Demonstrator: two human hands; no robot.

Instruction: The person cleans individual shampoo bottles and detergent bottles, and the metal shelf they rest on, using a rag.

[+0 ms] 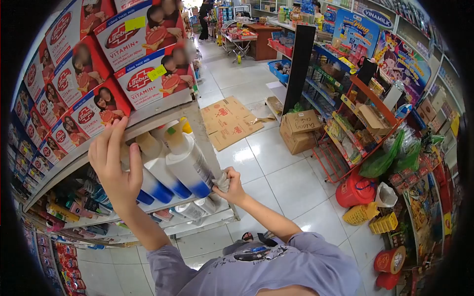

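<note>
My left hand [116, 163] is raised in front of the shelf with its fingers stretched out. Its fingertips reach the edge under the red and white Lifebuoy soap boxes [91, 116], and the thumb is beside the bottle caps. Below that edge stands a row of white pump bottles with blue bottoms, the nearest bottle [187, 165] having a green sticker near its top. My right hand [232, 187] is closed around a crumpled greyish-white cloth [223, 181], right at the lower side of this end bottle.
More bottles [192, 209] fill the lower shelf. Flattened cardboard [231, 121] lies on the tiled floor [276, 172]. To the right are a cardboard box [299, 130], a snack rack [340, 138], a red bucket [354, 190] and yellow baskets [360, 214]. A person [204, 19] stands far back.
</note>
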